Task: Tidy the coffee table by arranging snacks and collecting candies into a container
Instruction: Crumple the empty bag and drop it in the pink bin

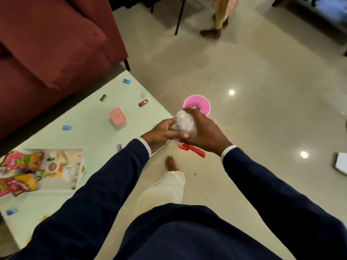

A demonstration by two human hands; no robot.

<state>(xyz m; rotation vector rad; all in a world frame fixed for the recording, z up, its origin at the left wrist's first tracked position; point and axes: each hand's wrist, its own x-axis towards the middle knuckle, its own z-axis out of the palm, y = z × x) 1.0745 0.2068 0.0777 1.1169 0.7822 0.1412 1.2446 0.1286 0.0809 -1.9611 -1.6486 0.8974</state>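
Note:
My left hand [161, 132] and my right hand [203, 132] both grip a crumpled clear plastic wrapper [185, 123], held past the corner of the pale coffee table [90, 139]. A clear container with a pink lid [117, 119] stands on the table left of my hands. Small wrapped candies lie scattered over the table: a red one [143, 102], a green one [102, 97], blue ones [126, 81] [66, 127] [11, 211]. Snack packets [22, 162] [16, 186] rest on a white tray [75, 171] at the left.
A pink bin [203, 104] stands on the tiled floor just beyond my hands. A red object [195, 151] lies on the floor under my right wrist. A dark red sofa [56, 40] borders the table's far side. Another person's feet [211, 32] are at the top. My bare foot [171, 163] is by the table edge.

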